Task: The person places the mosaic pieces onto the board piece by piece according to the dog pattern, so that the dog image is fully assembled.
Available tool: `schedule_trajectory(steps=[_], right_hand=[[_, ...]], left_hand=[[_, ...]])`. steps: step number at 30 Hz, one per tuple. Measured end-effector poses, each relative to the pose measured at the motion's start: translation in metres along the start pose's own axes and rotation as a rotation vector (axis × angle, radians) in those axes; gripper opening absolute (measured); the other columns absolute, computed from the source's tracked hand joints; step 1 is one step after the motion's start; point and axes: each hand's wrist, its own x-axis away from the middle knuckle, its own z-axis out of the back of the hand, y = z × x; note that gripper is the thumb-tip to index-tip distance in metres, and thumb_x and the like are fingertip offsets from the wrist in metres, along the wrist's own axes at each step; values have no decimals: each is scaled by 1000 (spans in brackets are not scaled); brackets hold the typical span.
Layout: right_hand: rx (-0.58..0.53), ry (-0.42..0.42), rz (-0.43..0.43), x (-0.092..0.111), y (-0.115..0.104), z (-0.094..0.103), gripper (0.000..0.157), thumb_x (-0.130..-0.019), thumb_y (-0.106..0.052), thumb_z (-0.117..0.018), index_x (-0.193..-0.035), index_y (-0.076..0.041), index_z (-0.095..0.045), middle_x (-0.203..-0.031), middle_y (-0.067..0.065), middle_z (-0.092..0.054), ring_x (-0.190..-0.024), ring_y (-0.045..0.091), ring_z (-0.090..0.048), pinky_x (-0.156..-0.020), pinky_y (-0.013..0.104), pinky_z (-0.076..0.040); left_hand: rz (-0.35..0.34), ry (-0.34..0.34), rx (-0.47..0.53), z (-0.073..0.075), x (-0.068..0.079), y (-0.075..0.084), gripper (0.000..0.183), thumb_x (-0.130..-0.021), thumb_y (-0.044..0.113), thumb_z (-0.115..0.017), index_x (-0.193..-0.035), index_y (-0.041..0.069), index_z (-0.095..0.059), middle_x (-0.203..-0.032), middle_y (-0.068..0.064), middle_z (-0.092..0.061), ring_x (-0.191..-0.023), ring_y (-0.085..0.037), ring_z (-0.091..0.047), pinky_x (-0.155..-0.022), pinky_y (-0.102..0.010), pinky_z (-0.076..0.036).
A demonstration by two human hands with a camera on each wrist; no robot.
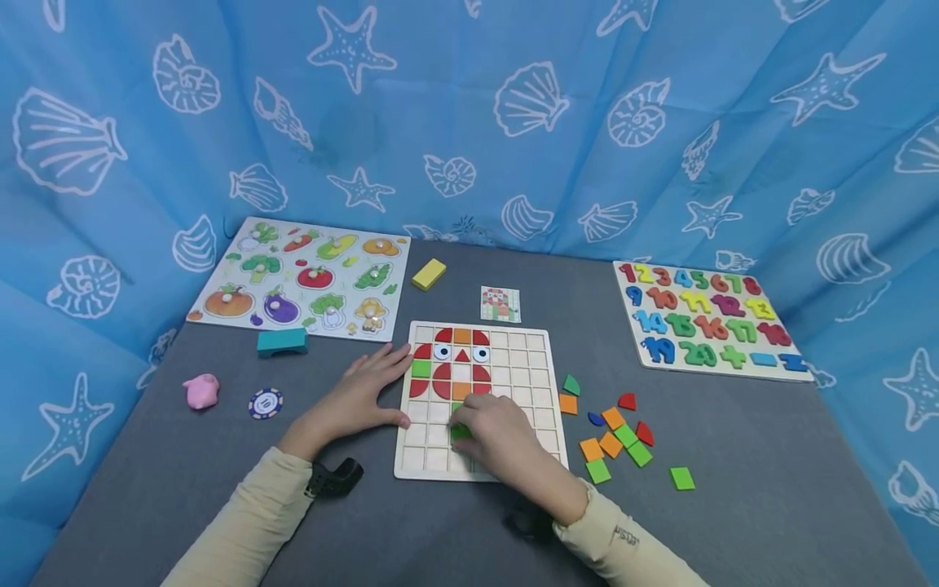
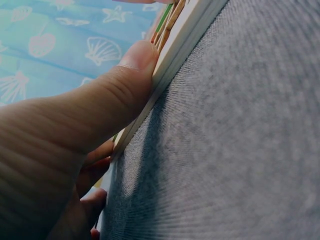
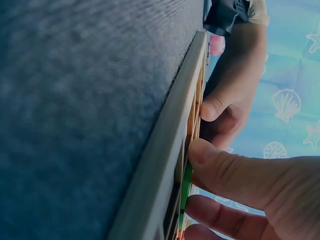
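On the middle of the tabletop [image 1: 770, 481], the gridded wooden board [image 1: 522, 377] lies flat, partly filled with coloured pieces. Step in hand, as judged: setting a green tile [image 1: 459, 431] into the lower central part of the grid.

Right grip: the right hand [image 1: 502, 434] has its thumb and fingers closed to a narrow gap, pinching the green tile at the board's surface. Whether the tile is fully seated cannot be told, as the fingers cover part of it. Left grip: the left hand [image 1: 364, 390] is spread, thumb and fingers apart, bearing on the board's left edge; it grasps no piece and appears to steady the board.

Next move, as judged: square the tile to its cell walls, press it level, then release without disturbing adjacent pieces. Maintain left-hand support; a tile caught on a divider could sit tilted.

Board appearance: pale wood, with raised dividers forming square cells. The upper left portion carries red curved pieces, two round eye pieces [image 1: 480, 354], a red triangle [image 1: 461, 356] and orange and green squares. Cells along the right side are bare. Loose tiles [image 1: 611, 444] lie beside the board's right edge; a small picture card [image 1: 500, 304] lies beyond its far edge.
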Motion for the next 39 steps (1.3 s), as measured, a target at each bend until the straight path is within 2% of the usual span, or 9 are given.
schedule_trajectory(steps=[4, 7, 12, 16, 19, 24, 30, 35, 39], right_hand=[[-12, -2, -17, 5, 7, 4, 35, -69, -33, -75, -100, -19, -67, -84, -7, -61, -74, 8, -54, -62, 25, -44], [-33, 27, -96, 18, 22, 11, 35, -69, -33, -75, -100, -19, -67, -85, -6, -63, -73, 7, -55, -63, 25, -46], [-3, 97, -345, 57, 64, 28, 30, -68, -24, -77, -95, -14, -67, -82, -1, -62, -68, 11, -55, -57, 28, -45], [56, 62, -550, 92, 94, 40, 28, -68, -21, -76, -91, -10, -66, -79, 3, -58, -64, 15, -51, -52, 31, -43], [72, 5, -636, 110, 109, 43, 29, -69, -21, -76, -93, -8, -65, -73, 3, -54, -59, 16, -45, -48, 28, -38], [47, -61, -679, 122, 118, 41, 32, -71, -21, -74, -98, -6, -65, -70, 2, -49, -58, 15, -41, -47, 26, -31], [38, -69, -652, 122, 119, 41, 28, -73, -15, -72, -98, -6, -64, -80, 5, -54, -63, 17, -46, -51, 32, -41], [53, -109, -650, 120, 119, 39, 30, -70, -14, -74, -96, -7, -62, -83, 5, -55, -64, 17, -47, -54, 35, -45], [48, -73, -628, 119, 118, 36, 30, -69, -11, -75, -95, -7, -62, -84, 5, -57, -64, 17, -47, -55, 35, -45]], left_hand=[[-1, 8, -3, -1, 0, -2, 94, -66, 54, -68, -141, 16, -26, -148, 2, -18, -137, -24, -7, -106, -52, -7], [-3, 7, -2, -2, 0, -1, 95, -66, 54, -68, -141, 16, -25, -148, 2, -18, -137, -24, -7, -106, -52, -7], [-3, 0, 0, -1, -1, 0, 95, -66, 52, -70, -141, 16, -25, -148, 2, -17, -137, -24, -7, -106, -52, -7], [-4, -5, 2, 1, -1, 2, 94, -66, 52, -70, -141, 16, -25, -148, 2, -18, -136, -25, -7, -106, -53, -7], [-2, -10, 7, 1, -1, 2, 94, -66, 52, -70, -141, 16, -25, -148, 1, -18, -137, -25, -7, -106, -53, -6], [3, -6, 12, 0, 0, 2, 94, -66, 52, -69, -141, 16, -25, -148, 2, -17, -137, -25, -7, -106, -53, -6], [-1, -1, 12, -3, 0, 0, 94, -66, 53, -69, -141, 16, -25, -148, 2, -18, -137, -24, -7, -106, -53, -6], [-4, -5, 16, -2, 0, 0, 94, -66, 53, -69, -141, 17, -25, -148, 3, -17, -137, -24, -7, -106, -52, -6], [-4, -2, 18, -1, 0, 0, 94, -66, 52, -70, -141, 16, -25, -148, 2, -17, -137, -25, -7, -106, -52, -6]])
